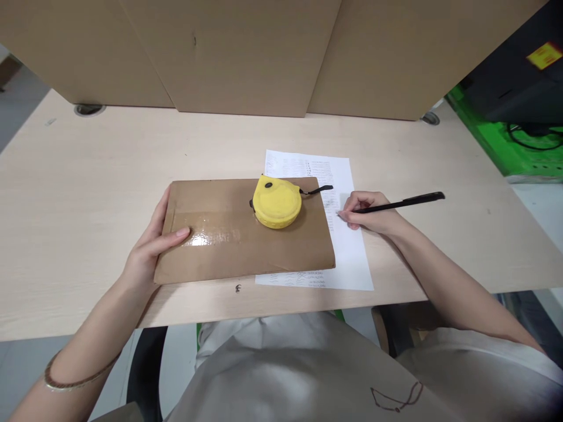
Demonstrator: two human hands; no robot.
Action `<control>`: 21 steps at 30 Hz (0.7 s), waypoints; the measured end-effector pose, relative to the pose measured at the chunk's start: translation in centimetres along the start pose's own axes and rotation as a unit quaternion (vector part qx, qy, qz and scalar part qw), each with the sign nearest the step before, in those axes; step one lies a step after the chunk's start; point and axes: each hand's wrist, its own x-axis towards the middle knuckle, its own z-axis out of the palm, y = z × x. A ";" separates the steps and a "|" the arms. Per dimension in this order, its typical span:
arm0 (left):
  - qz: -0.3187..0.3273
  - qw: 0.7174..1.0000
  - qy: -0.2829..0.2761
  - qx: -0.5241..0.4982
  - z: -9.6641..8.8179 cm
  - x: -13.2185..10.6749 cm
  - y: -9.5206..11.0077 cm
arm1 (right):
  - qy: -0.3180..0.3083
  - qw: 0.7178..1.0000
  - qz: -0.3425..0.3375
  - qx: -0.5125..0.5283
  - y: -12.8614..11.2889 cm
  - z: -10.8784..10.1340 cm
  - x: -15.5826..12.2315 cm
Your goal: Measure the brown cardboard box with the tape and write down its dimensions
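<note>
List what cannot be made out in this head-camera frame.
- Head view: print on the paper is too small to read; its left part lies under the cardboard.
- Head view: tip of the pen is hidden by the right hand; contact with the paper is unclear.
- Head view: tape measure markings are too blurred to read.

bright, even overhead light, sharp in the middle
white glare on the tape strip of the cardboard piece; soft short shadows on the tabletop; wide-angle bending and slight blur toward the frame edges
</note>
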 end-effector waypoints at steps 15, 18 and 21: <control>0.013 1.000 -0.002 -0.003 0.0 0.0 -0.4 | 0.021 1.000 0.014 0.008 0.0 0.2 0.1; 0.011 1.000 -0.001 -0.012 0.2 -0.1 -0.2 | 0.021 1.000 0.015 0.012 0.1 0.1 0.1; 0.014 1.000 -0.004 -0.013 0.2 0.0 -0.1 | 0.022 1.000 0.013 0.008 0.2 0.0 0.1</control>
